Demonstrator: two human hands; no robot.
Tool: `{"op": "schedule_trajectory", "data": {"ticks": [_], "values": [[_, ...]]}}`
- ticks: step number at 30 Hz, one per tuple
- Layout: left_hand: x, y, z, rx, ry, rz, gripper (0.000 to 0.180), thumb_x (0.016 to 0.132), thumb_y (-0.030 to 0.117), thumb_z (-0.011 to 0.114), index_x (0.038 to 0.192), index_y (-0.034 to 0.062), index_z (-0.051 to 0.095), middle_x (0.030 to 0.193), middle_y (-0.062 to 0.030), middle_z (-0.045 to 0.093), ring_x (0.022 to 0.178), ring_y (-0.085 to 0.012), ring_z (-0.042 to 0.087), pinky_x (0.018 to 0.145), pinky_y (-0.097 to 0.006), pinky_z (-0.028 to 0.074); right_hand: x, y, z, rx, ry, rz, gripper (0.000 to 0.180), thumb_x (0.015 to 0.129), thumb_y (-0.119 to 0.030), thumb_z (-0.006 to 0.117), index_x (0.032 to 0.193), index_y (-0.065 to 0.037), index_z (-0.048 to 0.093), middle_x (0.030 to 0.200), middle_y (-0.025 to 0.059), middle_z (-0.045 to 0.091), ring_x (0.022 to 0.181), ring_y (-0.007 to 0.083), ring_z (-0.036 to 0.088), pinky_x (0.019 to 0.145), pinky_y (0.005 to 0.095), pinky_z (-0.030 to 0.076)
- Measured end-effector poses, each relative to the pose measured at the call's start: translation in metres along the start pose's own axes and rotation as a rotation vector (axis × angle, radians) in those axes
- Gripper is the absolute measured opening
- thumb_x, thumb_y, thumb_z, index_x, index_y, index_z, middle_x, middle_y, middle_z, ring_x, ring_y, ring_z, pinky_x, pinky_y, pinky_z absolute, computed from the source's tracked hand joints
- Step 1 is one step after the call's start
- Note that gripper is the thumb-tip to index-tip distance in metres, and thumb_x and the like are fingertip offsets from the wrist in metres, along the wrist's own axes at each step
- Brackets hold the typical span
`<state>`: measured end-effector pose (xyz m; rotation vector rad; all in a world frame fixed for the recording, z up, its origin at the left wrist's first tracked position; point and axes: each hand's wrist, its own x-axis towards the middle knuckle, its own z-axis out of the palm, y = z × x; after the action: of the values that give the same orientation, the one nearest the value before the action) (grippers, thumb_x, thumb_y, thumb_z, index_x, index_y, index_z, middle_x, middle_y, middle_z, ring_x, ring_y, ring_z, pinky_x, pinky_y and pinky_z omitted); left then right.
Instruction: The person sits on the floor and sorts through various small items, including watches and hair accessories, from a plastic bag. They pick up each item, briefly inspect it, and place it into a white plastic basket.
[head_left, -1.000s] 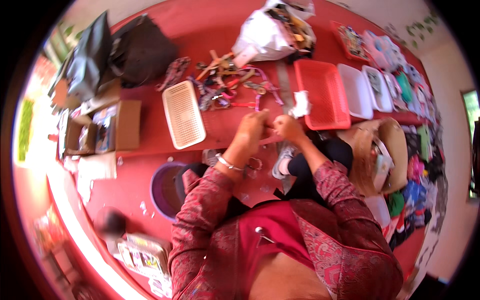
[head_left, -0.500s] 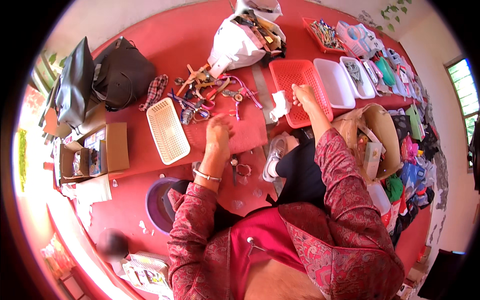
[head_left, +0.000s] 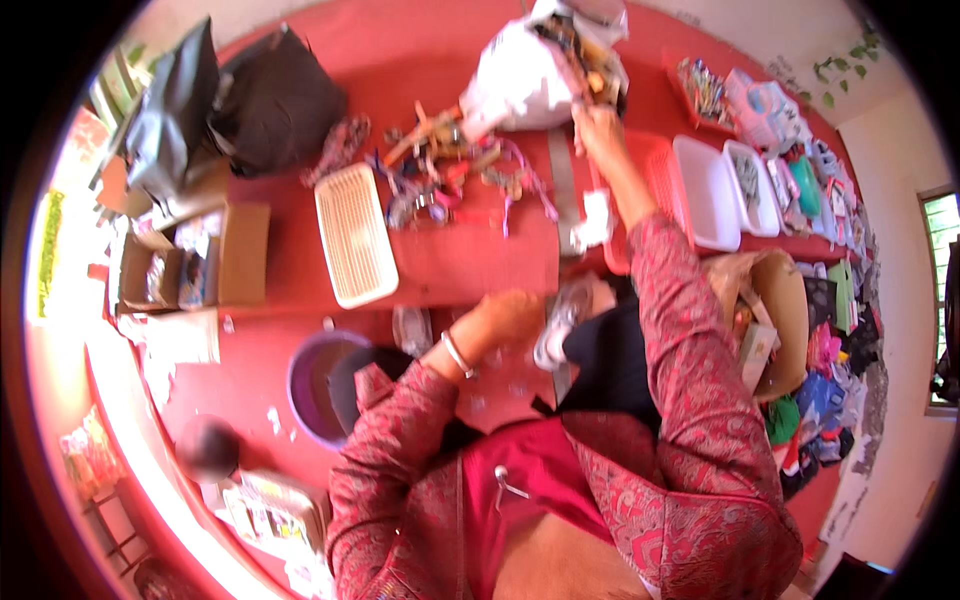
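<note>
My right hand (head_left: 600,132) reaches far forward to the side of a white plastic bag (head_left: 515,75). Its fingers are bent together by the bag's mouth, where brown and dark watch-like pieces (head_left: 600,85) show; what they pinch, if anything, is hidden. Drawn back over the lower floor near my knees is my left hand (head_left: 508,318), its fingers smeared by motion. Beyond it on the red ledge lies a tangled pile of watches and straps (head_left: 440,185). A cream plastic basket (head_left: 357,235) stands left of the pile, and a crumpled white cloth or tissue (head_left: 594,222) lies to its right.
On the right are a red basket (head_left: 655,165), a white tray (head_left: 706,190) and an open cardboard box (head_left: 785,320). Black bags (head_left: 275,100) and a cardboard carton (head_left: 245,255) occupy the left. A purple basin (head_left: 305,395) sits by my left knee.
My right hand has gone from above the red basket forward to the white bag. My left hand has come back from the watch pile toward my lap. The view has shifted somewhat.
</note>
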<state>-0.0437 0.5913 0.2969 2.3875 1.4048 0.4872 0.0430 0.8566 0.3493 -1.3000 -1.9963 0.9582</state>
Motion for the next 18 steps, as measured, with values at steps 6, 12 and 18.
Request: {"op": "schedule_trajectory", "data": {"ticks": [6, 12, 18], "values": [[-0.021, 0.008, -0.027, 0.515, -0.012, -0.498, 0.005, 0.075, 0.014, 0.05, 0.072, 0.0109, 0.053, 0.065, -0.0054, 0.06, 0.06, -0.0184, 0.062, 0.05, -0.031, 0.049, -0.068, 0.024, 0.057, -0.191, -1.207, 0.015, 0.022, 0.077, -0.016, 0.054, 0.095, -0.003, 0.059, 0.076, 0.0067, 0.062, 0.058, 0.0142, 0.059, 0.05, 0.0257, 0.047], [-0.022, 0.025, -0.011, 0.266, -0.322, -0.36, 0.018, 0.074, 0.022, 0.051, 0.062, 0.0102, 0.059, 0.062, -0.0098, 0.06, 0.062, -0.0234, 0.062, 0.052, -0.035, 0.048, -0.081, 0.058, 0.007, -0.426, -1.32, -0.131, 0.022, 0.074, -0.018, 0.055, 0.079, 0.002, 0.06, 0.068, 0.0063, 0.059, 0.058, 0.012, 0.052, 0.056, 0.0269, 0.044], [-0.028, 0.03, -0.009, 0.096, -0.312, -0.303, 0.023, 0.077, 0.025, 0.049, 0.07, 0.0075, 0.063, 0.071, -0.0131, 0.062, 0.07, -0.028, 0.062, 0.06, -0.038, 0.049, -0.142, 0.095, -0.072, 0.019, -0.658, 0.372, 0.029, 0.084, -0.025, 0.048, 0.071, -0.001, 0.057, 0.061, 0.0051, 0.057, 0.056, 0.0134, 0.056, 0.051, 0.027, 0.043]]}}
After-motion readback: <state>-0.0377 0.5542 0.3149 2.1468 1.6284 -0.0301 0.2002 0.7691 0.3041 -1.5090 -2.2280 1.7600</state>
